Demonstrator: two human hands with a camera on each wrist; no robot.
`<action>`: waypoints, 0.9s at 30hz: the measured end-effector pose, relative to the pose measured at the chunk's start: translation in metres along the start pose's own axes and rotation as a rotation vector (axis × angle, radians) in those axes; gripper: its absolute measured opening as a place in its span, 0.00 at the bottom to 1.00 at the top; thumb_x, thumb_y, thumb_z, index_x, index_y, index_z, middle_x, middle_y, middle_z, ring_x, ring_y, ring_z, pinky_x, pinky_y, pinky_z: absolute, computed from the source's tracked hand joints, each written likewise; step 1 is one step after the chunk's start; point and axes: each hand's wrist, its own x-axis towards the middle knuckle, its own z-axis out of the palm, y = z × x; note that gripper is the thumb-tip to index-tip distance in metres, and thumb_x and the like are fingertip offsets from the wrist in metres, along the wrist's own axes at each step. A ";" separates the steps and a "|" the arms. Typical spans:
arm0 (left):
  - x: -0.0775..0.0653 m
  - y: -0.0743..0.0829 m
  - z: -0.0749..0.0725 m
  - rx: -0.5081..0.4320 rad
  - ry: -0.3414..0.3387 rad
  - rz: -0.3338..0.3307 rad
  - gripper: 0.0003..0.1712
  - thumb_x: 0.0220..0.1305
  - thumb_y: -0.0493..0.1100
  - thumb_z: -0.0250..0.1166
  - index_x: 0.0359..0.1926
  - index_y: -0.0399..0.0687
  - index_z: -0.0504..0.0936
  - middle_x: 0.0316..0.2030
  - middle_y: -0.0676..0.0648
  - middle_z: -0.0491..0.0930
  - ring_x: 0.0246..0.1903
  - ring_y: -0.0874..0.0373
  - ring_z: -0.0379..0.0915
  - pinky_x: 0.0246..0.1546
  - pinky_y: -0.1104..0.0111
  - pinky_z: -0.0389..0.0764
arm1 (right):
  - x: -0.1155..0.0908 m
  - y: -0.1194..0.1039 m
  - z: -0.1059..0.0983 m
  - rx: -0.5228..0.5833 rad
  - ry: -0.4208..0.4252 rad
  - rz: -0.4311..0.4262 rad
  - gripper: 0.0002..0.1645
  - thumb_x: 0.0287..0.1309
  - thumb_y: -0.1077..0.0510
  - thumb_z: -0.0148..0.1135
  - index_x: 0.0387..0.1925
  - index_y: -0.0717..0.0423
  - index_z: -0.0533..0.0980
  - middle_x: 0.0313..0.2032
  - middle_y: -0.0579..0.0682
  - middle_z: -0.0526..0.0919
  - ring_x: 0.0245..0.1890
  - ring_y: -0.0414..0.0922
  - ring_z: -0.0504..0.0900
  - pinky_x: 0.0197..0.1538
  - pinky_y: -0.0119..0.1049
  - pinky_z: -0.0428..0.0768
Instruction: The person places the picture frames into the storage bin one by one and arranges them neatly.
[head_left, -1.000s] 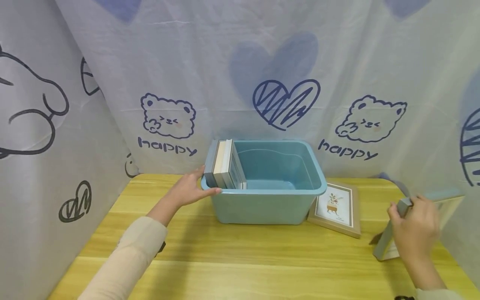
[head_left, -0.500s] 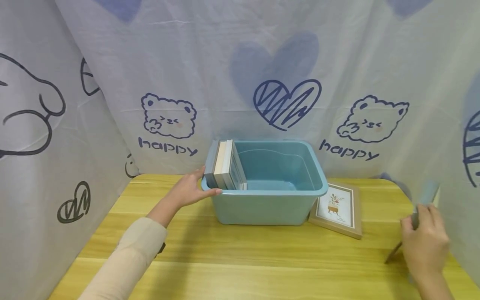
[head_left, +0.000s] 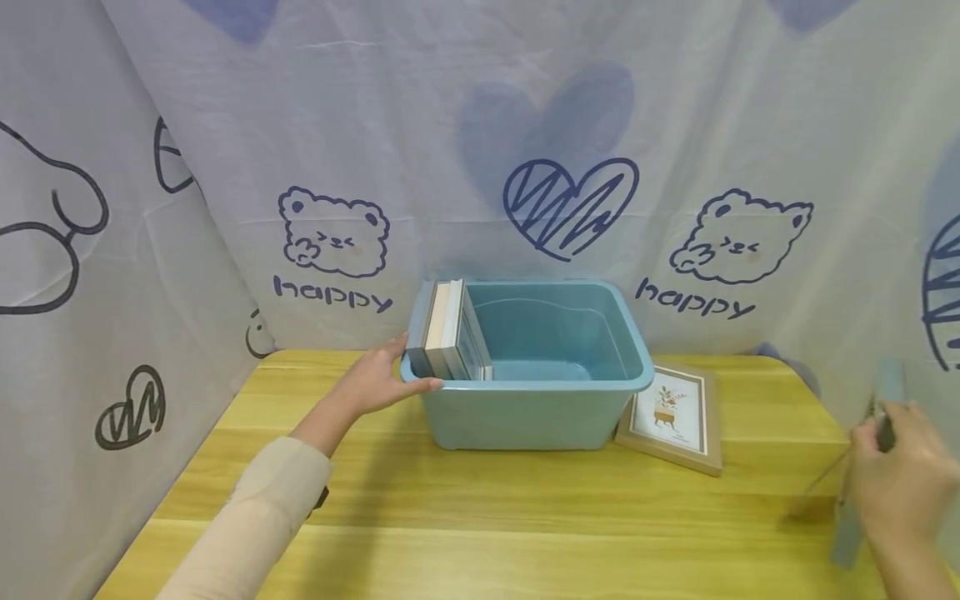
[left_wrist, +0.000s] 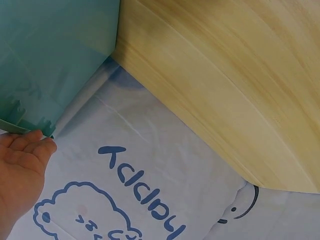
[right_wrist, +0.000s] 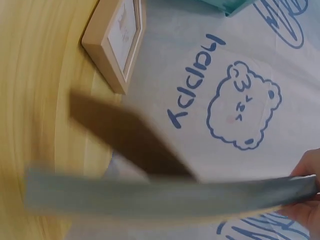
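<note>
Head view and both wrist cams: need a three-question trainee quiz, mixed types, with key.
1. True or false: the left hand touches the blue bin.
2. In the head view, the grouped flat items in the bin sit at its: A) left end, B) middle, C) right end.
3. What does the right hand hold?

Key: 1. True. 2. A. 3. A picture frame, with a brown flap sticking out from it.

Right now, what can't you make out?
Gray picture frame: picture hidden; edge-on, blurred, head and right wrist.
Right hand: blurred, head; cut off by image edge, right wrist.
Stacked frames: inner faces hidden by neighbors, head.
Tan picture frame: tiny lettering unreadable, head.
Turquoise bin: interior hidden by wall, left wrist.
</note>
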 end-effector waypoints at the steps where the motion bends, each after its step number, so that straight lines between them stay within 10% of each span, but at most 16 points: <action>1: 0.000 0.000 0.000 0.001 0.001 0.002 0.62 0.48 0.71 0.61 0.70 0.34 0.50 0.68 0.34 0.55 0.65 0.38 0.58 0.62 0.48 0.65 | 0.000 0.001 0.000 0.010 0.013 0.009 0.13 0.51 0.72 0.51 0.38 0.78 0.76 0.42 0.76 0.77 0.44 0.72 0.76 0.48 0.63 0.74; 15: 0.001 0.000 -0.002 0.039 -0.001 0.004 0.61 0.49 0.71 0.61 0.70 0.35 0.51 0.69 0.35 0.54 0.66 0.38 0.55 0.64 0.49 0.63 | 0.009 -0.010 0.002 0.166 0.107 -0.073 0.17 0.54 0.66 0.53 0.41 0.77 0.76 0.44 0.74 0.78 0.46 0.70 0.76 0.61 0.47 0.72; 22: 0.001 0.004 -0.005 0.121 -0.023 0.018 0.59 0.52 0.71 0.58 0.69 0.32 0.51 0.70 0.34 0.50 0.69 0.38 0.47 0.67 0.48 0.56 | 0.019 -0.021 0.004 0.206 0.140 -0.158 0.15 0.53 0.69 0.54 0.40 0.78 0.77 0.41 0.75 0.79 0.42 0.71 0.78 0.52 0.06 0.60; 27: 0.001 0.006 -0.009 0.172 -0.041 0.030 0.57 0.54 0.70 0.57 0.69 0.32 0.51 0.70 0.34 0.48 0.70 0.38 0.44 0.67 0.47 0.56 | 0.027 -0.033 0.006 0.196 0.157 -0.190 0.14 0.53 0.68 0.54 0.39 0.77 0.77 0.41 0.73 0.80 0.36 0.72 0.78 0.50 0.03 0.56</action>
